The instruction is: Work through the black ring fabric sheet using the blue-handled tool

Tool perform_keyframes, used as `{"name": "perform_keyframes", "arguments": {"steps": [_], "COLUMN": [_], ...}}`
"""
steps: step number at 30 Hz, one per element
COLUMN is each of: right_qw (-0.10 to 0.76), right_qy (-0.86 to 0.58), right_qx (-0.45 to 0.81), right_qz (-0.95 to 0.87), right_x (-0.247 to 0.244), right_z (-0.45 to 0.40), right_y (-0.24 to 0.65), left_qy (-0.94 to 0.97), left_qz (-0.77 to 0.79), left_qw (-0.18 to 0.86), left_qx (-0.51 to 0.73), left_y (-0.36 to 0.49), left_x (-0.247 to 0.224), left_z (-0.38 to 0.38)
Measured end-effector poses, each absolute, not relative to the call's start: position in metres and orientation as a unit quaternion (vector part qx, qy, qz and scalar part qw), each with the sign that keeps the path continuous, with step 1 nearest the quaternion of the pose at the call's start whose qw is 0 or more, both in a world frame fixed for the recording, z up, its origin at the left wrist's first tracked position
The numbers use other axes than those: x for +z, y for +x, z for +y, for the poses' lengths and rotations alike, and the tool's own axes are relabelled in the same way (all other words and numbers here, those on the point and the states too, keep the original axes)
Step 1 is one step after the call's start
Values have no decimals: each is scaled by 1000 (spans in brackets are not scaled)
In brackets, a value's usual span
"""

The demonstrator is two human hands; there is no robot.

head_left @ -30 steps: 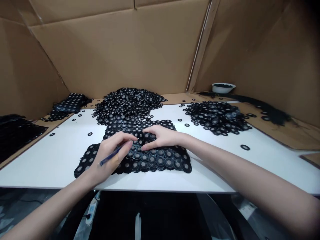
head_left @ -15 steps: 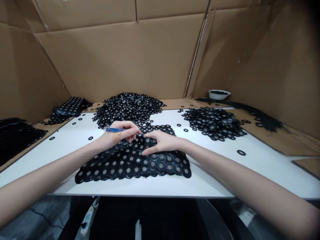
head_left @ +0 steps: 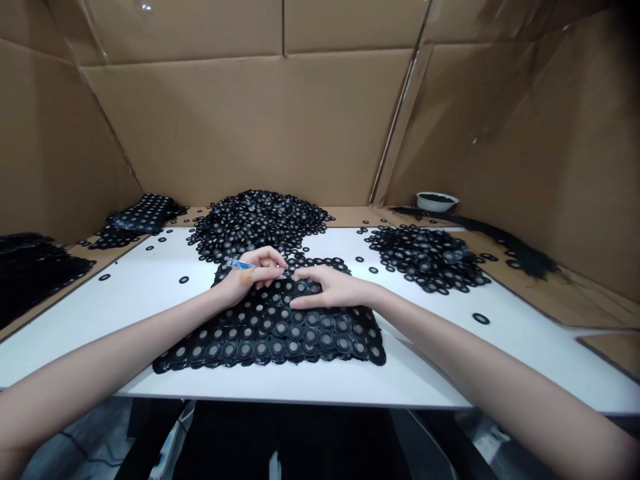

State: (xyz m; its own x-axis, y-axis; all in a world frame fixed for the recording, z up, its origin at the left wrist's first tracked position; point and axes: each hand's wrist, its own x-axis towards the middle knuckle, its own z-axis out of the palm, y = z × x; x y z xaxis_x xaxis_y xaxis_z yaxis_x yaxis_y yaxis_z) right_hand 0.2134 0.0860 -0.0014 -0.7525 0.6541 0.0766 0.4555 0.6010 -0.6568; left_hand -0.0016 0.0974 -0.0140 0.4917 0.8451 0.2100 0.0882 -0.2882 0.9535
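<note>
Under both hands lies a black sheet made of rows of round rings with grey centres. My left hand is closed around a slim blue-handled tool, held like a pen over the sheet's upper part. Its thin tip points right, toward my other hand; its exact kind is too small to tell. My right hand rests on the sheet with thumb and fingers apart. Part of the sheet is covered by the hands.
A large heap of black rings lies behind the sheet, a smaller ring pile to the right. Loose rings dot the white tabletop. A white bowl stands back right. Stacked black sheets lie left. Cardboard walls enclose the table.
My left hand has shifted slightly right and the tool's handle has tilted more, its tip dipping toward the sheet. My right hand stays at nearly the same place on the sheet. The camera view has moved slightly.
</note>
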Motion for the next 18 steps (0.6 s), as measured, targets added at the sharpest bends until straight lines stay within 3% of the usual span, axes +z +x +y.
{"name": "perform_keyframes", "arguments": {"steps": [11, 18], "right_qw": [203, 233], "right_qy": [-317, -371], "right_qx": [244, 297], "right_qz": [-894, -849], "right_x": [-9, -21], "right_z": [100, 106], "right_y": [216, 216], "left_qy": [746, 759], "left_qz": [340, 349], "left_qw": [433, 415], "left_qx": [373, 361], "left_y": [-2, -2], "left_x": [-12, -10], "left_z": [101, 93]}}
